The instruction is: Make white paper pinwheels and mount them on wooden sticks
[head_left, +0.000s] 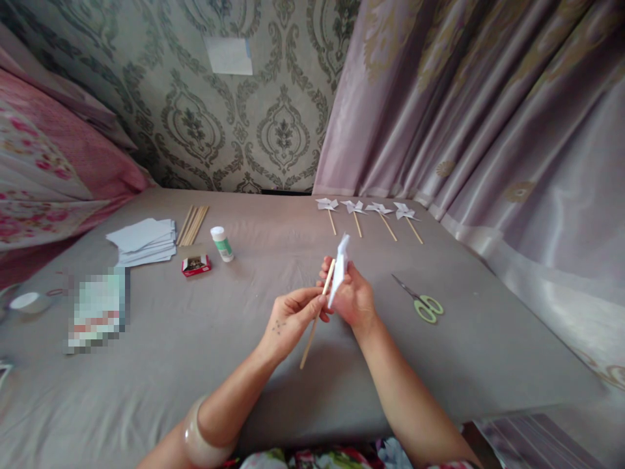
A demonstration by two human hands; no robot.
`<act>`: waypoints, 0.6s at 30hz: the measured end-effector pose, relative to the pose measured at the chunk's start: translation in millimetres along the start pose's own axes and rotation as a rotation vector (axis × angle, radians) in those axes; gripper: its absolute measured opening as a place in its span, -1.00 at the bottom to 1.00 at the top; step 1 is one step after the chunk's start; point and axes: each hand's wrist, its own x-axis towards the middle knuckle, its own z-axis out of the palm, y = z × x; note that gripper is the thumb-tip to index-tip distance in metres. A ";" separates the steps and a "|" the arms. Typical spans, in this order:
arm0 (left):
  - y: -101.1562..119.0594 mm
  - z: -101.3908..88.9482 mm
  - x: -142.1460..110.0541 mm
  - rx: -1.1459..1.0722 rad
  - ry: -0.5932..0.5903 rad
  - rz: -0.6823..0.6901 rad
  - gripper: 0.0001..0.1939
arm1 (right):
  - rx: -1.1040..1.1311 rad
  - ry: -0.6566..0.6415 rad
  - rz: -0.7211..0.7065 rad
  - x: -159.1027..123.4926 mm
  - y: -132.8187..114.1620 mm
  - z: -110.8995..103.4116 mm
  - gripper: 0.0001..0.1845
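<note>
My left hand [293, 319] pinches a thin wooden stick [309, 345] that slants up toward a white paper pinwheel [340, 270]. The pinwheel is seen edge-on at the stick's upper end. Behind it, my right hand [359, 296] curls its fingers around the paper and holds it. Whether a pin joins paper and stick is hidden by the fingers. Both hands are raised over the middle of the grey cloth [273, 404]. To the right of them lies a pair of scissors [420, 303] with green handles, its blades apart from my right hand.
Several finished pinwheels [354, 207] lie in a row at the back right. At the left are stacked white paper sheets [141, 242], several wooden sticks [194, 225], a small red box [196, 265], a white-and-green glue bottle [223, 245], a blurred packet [97, 309] and a white roll [29, 303].
</note>
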 end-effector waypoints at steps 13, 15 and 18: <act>-9.5 -38.8 23.7 -0.067 0.362 0.150 -0.67 | -0.791 -0.365 0.254 -25.6 29.3 21.2 -0.63; -10.2 -41.3 25.4 -0.056 0.380 0.157 -0.65 | -0.833 -0.391 0.324 -27.6 35.8 21.0 -0.72; -10.1 -41.9 26.3 -0.033 0.382 0.157 -0.62 | -0.823 -0.383 0.381 -26.1 43.3 19.8 -0.74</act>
